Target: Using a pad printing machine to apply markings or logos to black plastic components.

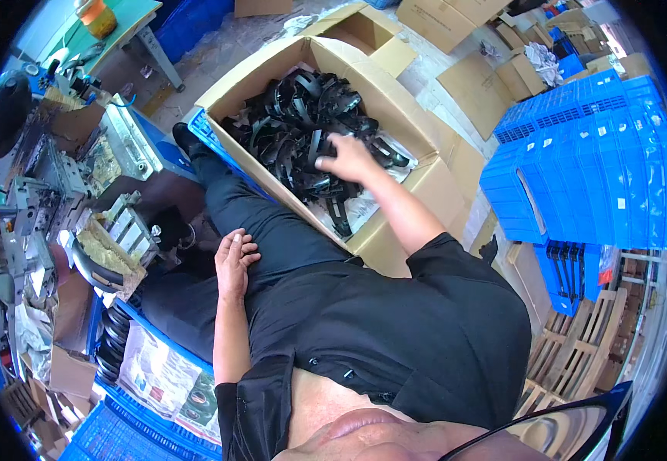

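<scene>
Reaches with the right hand (349, 160) into a large cardboard box (391, 107), down at a heap of black plastic parts (291, 115), with thumb and fingers spread apart; impossible to tell whether gripping any. Rests the left hand (233, 265) on the thigh, with fingers slack and slightly bent, holding nothing. Also in the box, partly under the heap: a pale sheet (363, 209). Stacked at the right: blue crates (579, 177) with white labels (621, 203), too small to read. At lower left, in a mesh-sided blue crate (130, 434): curved black pieces (111, 338) beside printed sheets (157, 369), likewise unreadable.
</scene>
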### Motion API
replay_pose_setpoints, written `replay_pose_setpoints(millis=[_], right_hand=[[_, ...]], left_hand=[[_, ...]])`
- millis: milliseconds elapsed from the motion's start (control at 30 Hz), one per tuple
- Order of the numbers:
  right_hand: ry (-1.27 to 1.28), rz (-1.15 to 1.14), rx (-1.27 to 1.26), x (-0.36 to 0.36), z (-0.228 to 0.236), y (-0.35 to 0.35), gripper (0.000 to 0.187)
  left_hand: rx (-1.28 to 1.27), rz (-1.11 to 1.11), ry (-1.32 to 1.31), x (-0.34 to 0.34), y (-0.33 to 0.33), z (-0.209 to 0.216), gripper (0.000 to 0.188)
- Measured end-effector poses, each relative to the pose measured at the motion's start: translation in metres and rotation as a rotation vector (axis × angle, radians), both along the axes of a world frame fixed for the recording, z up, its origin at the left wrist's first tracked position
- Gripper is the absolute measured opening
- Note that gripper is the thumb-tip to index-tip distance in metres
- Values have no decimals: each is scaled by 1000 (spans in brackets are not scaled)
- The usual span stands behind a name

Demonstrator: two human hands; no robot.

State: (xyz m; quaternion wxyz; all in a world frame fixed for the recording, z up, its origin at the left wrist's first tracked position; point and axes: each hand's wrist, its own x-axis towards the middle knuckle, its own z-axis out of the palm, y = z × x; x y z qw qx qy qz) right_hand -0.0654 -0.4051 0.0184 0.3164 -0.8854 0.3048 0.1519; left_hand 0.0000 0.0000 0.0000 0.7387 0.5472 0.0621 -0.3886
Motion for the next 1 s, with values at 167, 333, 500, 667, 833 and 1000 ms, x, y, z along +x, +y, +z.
replay_pose_setpoints(millis=[167,333,500,667,833,1000], right_hand=[[-217,17,-385,-27,-21,37,86],[-227,170,-459,-21,-5,26,81],[-126,446,-472,-6,4,11,86],[-143,638,-481,18,13,11,77],[-261,490,-517,19,27,24,37],[-377,589,-657,8,20,22,42]], left_hand=[[20,-10,-12,2,-6,2,33],[6,-13,0,-2,-5,-3,31],[-3,-26,-1,-2,-7,-3,30],[-5,16,-16,-4,0,6,34],[-18,-23,-22,3,4,6,39],[12,-50,4,-7,13,-5,37]])
